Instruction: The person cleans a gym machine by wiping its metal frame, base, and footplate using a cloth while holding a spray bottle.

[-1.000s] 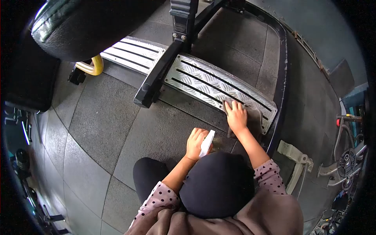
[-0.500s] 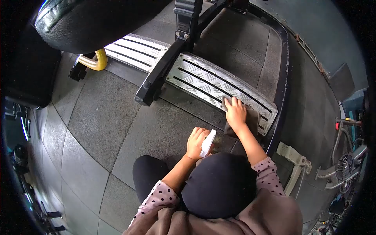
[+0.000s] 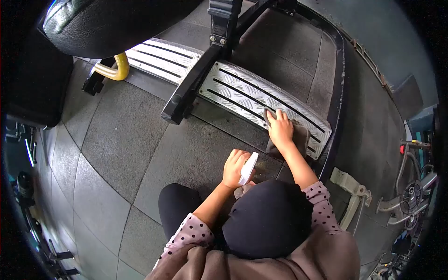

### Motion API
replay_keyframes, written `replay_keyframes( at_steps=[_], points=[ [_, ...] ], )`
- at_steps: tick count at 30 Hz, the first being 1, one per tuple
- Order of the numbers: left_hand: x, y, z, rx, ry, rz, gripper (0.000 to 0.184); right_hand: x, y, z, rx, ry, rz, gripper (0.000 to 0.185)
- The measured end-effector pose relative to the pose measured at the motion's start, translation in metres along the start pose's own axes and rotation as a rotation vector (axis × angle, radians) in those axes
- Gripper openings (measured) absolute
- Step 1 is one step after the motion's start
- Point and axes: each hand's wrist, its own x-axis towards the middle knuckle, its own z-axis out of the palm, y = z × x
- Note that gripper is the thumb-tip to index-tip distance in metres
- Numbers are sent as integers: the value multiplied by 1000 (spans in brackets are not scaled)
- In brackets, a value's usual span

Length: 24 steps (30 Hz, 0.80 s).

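My right hand (image 3: 281, 130) presses a dark grey-brown cloth (image 3: 301, 138) onto the right end of a silver tread-patterned metal footplate (image 3: 240, 95) with black grip strips. Part of the cloth hangs over the plate's near edge, and its middle is hidden beneath my palm. My left hand (image 3: 234, 169) is closed around what looks like a spray bottle, of which mainly the white trigger head (image 3: 248, 169) shows. The bottle's body is largely hidden by my fingers and knee. This hand stays above the floor, apart from the footplate.
A black frame post (image 3: 193, 86) divides the footplate from a second silver plate (image 3: 163, 60). The curved black frame rail (image 3: 339, 84) borders the right side. A black padded seat (image 3: 112, 28) and yellow handle (image 3: 120, 67) are upper left. Exercise-bike parts (image 3: 410, 196) stand right.
My right hand and the cloth have shifted very slightly up the plate, away from me. My dark-clothed knee has moved a little to the right. My left hand is almost still.
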Motion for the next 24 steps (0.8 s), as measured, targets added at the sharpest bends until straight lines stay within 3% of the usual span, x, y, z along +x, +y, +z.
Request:
replay_keyframes(
  at_steps=[7, 11, 19, 24],
  points=[
    [-6, -3, 1, 2, -40, -45, 46, -18, 3, -8, 19, -104, 40, 46],
    [-9, -4, 2, 3, -52, -61, 46, 1, -5, -2, -2, 30, 32, 45],
    [-6, -2, 0, -20, -49, -58, 48, -14, -4, -6, 1, -93, 58, 43],
    [-10, -3, 1, 17, -65, -63, 47, 2, -8, -1, 38, -13, 51, 40]
  ],
)
